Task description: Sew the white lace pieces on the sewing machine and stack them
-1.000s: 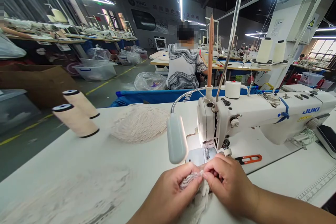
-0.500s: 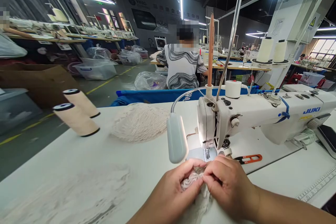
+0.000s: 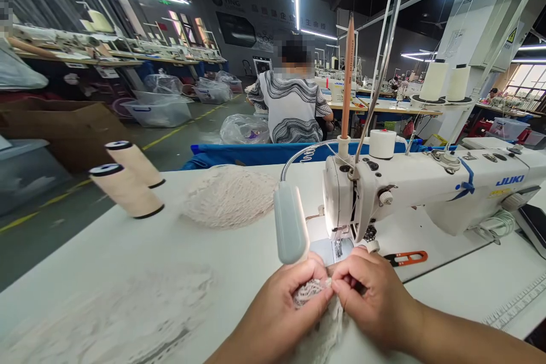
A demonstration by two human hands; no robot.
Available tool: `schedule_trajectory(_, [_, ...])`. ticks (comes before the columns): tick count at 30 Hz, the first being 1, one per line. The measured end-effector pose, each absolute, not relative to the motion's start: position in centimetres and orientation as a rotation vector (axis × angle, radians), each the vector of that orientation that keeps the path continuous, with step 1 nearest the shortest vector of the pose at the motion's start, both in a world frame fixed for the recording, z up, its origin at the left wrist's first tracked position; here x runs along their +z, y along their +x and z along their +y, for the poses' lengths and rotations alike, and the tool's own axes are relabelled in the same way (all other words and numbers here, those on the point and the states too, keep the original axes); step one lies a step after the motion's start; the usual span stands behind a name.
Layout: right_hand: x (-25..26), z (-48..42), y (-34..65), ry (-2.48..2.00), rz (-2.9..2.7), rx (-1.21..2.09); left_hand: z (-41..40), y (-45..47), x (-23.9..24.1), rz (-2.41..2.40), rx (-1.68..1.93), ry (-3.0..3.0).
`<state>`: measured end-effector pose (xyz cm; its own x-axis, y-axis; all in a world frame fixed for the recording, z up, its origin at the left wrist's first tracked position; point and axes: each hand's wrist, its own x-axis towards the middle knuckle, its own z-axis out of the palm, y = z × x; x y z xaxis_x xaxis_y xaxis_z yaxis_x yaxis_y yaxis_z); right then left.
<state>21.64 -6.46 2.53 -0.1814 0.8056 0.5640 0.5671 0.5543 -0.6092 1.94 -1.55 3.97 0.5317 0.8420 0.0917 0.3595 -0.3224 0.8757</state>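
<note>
Both my hands are closed on a piece of white lace point(image 3: 310, 291) just in front of the sewing machine point(image 3: 396, 187). My left hand point(image 3: 285, 301) pinches it between thumb and fingers, with a patterned fold showing. The fingertips of my right hand point(image 3: 371, 296) grip the lace edge right beside the left thumb. From there the lace hangs down between my wrists, its lower end blurred. The presser foot point(image 3: 338, 247) is just beyond my fingers, and the lace is apart from it. A grey lamp head point(image 3: 291, 224) hangs to the left of the needle area.
Orange-handled thread snips point(image 3: 407, 258) and a clear ruler point(image 3: 516, 301) lie to the right. A lace pile point(image 3: 230, 196), more lace point(image 3: 115, 318) and two thread cones point(image 3: 127, 190) occupy the table's left side. A person point(image 3: 294, 102) sits ahead, beyond a blue cloth point(image 3: 247, 156).
The fingers have shifted slightly on the lace, and the left fingertips have bent inward. The lace stays in both hands. The whole view has shifted a little.
</note>
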Motion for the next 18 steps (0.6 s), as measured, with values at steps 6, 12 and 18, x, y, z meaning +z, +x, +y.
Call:
schedule_trajectory(6, [2.56,-6.47,21.61,-1.112,-1.859,0.395,-1.81,1.76,3.9,1.032,0.632,1.821])
schedule_trajectory(12, [2.52,-6.61,21.69,-1.081,-1.876,0.425,-1.87,1.86,3.81,1.135,0.694,1.841])
schedule_trajectory(18, [2.4,-6.7,21.68,-1.089,-1.91,0.282,-1.95,1.74,3.82,1.125,0.769,1.923])
